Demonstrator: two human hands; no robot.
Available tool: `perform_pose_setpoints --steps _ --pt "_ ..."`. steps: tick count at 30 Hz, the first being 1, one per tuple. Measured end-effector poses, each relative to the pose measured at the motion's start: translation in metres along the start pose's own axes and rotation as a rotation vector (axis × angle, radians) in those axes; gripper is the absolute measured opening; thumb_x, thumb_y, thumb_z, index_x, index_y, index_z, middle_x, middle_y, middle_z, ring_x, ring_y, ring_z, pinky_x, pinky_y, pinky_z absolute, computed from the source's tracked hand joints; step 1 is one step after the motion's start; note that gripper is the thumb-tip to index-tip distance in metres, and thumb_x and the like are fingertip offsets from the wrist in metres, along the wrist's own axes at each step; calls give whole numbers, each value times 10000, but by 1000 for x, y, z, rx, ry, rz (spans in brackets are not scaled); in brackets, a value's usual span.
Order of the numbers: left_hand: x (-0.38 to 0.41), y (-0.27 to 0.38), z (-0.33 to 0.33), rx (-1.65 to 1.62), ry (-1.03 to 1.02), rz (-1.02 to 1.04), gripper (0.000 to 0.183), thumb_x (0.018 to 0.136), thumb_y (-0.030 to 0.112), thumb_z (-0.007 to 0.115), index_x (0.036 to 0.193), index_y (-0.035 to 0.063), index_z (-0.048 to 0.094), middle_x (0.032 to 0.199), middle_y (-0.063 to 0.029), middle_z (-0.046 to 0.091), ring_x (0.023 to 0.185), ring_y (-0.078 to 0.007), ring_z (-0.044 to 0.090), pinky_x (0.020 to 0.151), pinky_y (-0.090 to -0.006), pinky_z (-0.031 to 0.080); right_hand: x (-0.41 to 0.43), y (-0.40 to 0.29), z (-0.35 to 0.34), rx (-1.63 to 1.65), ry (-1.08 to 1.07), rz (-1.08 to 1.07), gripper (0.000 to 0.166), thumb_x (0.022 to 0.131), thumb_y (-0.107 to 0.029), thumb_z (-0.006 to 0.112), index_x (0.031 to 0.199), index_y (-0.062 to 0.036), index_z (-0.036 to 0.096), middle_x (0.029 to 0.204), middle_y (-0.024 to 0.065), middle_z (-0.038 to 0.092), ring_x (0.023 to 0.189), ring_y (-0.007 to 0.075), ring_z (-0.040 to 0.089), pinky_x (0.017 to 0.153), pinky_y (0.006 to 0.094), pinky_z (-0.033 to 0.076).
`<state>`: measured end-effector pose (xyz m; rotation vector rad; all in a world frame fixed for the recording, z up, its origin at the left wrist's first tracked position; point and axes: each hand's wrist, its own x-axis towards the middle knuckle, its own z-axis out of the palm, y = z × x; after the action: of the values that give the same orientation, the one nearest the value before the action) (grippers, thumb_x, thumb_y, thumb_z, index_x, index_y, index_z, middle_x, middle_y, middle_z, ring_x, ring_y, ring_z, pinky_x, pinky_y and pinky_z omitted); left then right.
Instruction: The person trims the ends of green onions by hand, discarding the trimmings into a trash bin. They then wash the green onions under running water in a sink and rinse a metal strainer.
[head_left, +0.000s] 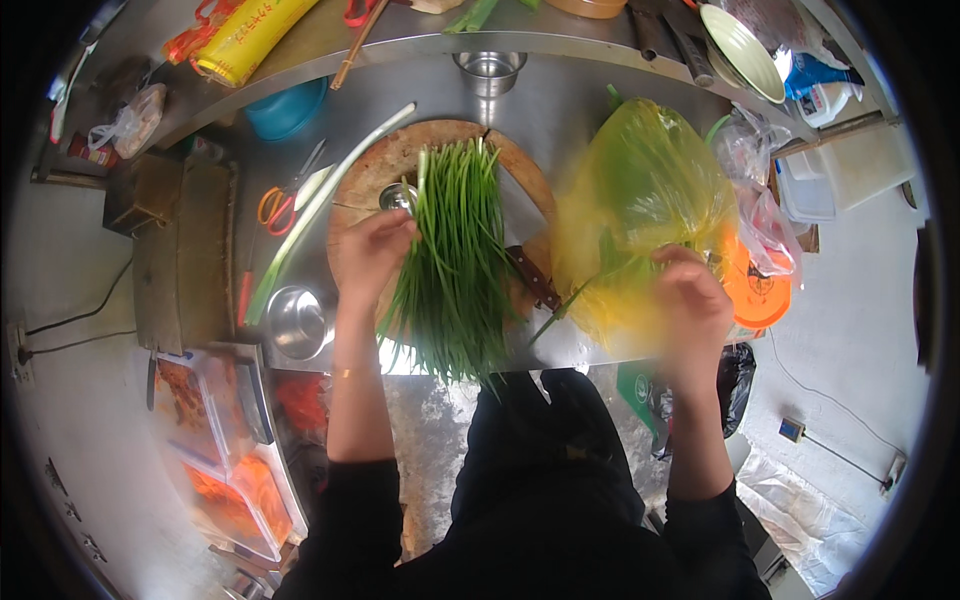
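Observation:
A thick bundle of garlic chives (461, 255) lies across the round wooden chopping board (367, 161), with its leaf tips over the counter's front edge. My left hand (375, 247) is at the bundle's left side, fingers curled; whether it pinches a stalk I cannot tell. Just beyond those fingers is a small metal cup (395, 196) on the board. On the right, my right hand (694, 300) grips the yellow plastic bag (652, 180), which has green leaves inside. A cleaver with a brown riveted handle (534, 276) rests on the board, its blade partly under the chives.
Left of the board lie a long leek (330, 195), scissors (277, 210) and a metal bowl (296, 321). Another metal bowl (489, 71) and a blue basin (285, 112) stand behind. A raised shelf (420, 41) crosses the back. An orange lid (761, 289) is at the right.

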<state>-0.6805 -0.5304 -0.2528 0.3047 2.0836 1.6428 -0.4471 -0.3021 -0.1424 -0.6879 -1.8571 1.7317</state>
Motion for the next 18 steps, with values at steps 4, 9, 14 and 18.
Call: perform_pose_setpoints --steps 4,9,14,18 --pt "20 -31 10 389 80 295 287 851 117 644 1123 29 623 954 -88 658 888 -133 604 765 -260 473 -23 14 -47 -103 110 72 121 782 91 578 851 -8 582 1084 93 543 936 121 509 800 241 410" --pt "-15 -9 32 226 128 194 255 865 84 615 1094 -28 612 1004 -87 646 918 -132 602 792 -249 470 -79 44 -128 -45 380 234 94 794 66 589 839 -16 588 1081 74 553 904 89 509 787 223 401" --pt "-81 -13 88 317 -109 396 204 869 36 574 1066 65 622 1111 -74 600 962 -167 598 756 -256 499 -161 88 -239 -312 617 166 73 782 20 656 796 -13 592 1014 97 603 842 119 562 765 251 443" --pt "-147 -1 159 352 -273 317 177 874 48 563 1037 27 627 1104 -93 602 1005 -188 576 792 -279 490 -228 146 -354 -513 1028 303 134 738 -35 714 764 3 588 895 82 646 708 100 562 669 254 457"
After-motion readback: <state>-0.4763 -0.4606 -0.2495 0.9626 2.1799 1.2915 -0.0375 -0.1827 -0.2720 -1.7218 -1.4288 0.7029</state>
